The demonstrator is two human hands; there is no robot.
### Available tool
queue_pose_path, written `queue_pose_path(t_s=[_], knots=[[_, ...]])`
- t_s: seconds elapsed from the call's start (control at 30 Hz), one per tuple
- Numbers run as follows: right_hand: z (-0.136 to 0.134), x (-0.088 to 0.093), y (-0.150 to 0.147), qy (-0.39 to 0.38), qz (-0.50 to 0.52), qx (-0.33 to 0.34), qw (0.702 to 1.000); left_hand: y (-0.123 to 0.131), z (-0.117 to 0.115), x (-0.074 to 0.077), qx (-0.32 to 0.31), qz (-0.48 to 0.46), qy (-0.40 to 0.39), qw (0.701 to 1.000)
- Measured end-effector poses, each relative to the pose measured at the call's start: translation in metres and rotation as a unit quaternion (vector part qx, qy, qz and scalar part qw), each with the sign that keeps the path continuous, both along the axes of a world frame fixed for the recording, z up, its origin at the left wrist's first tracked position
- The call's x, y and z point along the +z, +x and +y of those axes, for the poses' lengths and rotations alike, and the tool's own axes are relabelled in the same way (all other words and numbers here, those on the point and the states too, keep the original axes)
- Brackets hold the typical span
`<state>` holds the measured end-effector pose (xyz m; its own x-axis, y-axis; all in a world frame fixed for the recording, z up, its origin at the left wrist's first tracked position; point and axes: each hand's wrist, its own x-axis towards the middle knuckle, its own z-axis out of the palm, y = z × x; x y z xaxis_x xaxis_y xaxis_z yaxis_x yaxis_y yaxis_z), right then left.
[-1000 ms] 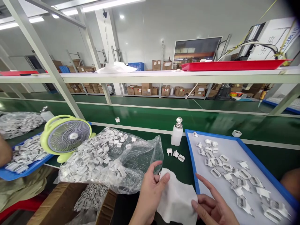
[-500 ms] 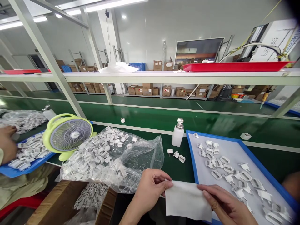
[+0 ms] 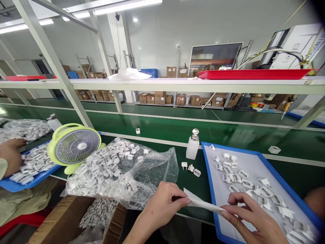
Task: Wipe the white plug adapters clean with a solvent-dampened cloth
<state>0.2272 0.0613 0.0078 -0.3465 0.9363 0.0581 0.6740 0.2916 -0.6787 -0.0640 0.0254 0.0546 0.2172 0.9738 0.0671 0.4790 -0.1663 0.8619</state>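
White cloth [image 3: 203, 203], folded flat, seen nearly edge-on, held between both hands low centre, over front edge of green bench [image 3: 198, 184] and near-left corner of blue tray [image 3: 207, 169]. Left hand [image 3: 162, 208]: thumb + forefinger pinched on cloth's left end. Right hand [image 3: 251, 217]: fingertips pressed on cloth's right end, thumb under, other fingers spread over tray.

Tray has pale liner, scattered w/ small white plug parts [image 3: 243, 179]. Three more loose parts [image 3: 190, 167] on bench just left of tray. White dispenser bottle [image 3: 192, 145] w/ metal cap stands upright beside tray's far-left corner. Clear plastic bag [image 3: 122, 171] full of same white parts lies left of hands, mouth open toward them. Cardboard box [image 3: 68, 220] below bag, more parts inside. Green desk fan [image 3: 76, 145] further left, facing camera.

Far left: another person's hand [image 3: 10, 156] rests on second blue tray [image 3: 15, 184] of parts. Red tray [image 3: 254, 73] on overhead shelf.
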Motion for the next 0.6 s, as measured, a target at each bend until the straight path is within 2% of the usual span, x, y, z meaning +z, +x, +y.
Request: queue_pose_path(t_s=[0.1,0.23,0.3,0.37,0.43,0.6], knots=[[0.003,0.003,0.005,-0.03,0.043,-0.028,0.998,0.001,0.002,0.008,0.007,-0.02,0.01,1.0],[0.007,0.007,0.005,-0.124,0.129,-0.023,0.984,0.006,0.005,0.013,-0.024,-0.132,-0.027,0.991],[0.006,0.01,0.002,-0.166,0.155,-0.024,0.974,0.01,0.006,0.011,-0.038,-0.231,-0.104,0.967],[0.005,0.013,0.0,-0.195,0.176,-0.032,0.964,0.014,0.008,0.008,-0.02,-0.329,-0.183,0.926],[0.004,0.014,-0.001,-0.229,0.2,-0.043,0.952,0.018,0.009,0.005,-0.003,-0.396,-0.228,0.89],[0.004,0.012,0.004,-0.285,0.295,-0.08,0.909,0.022,0.008,0.002,0.008,-0.44,-0.257,0.86]])
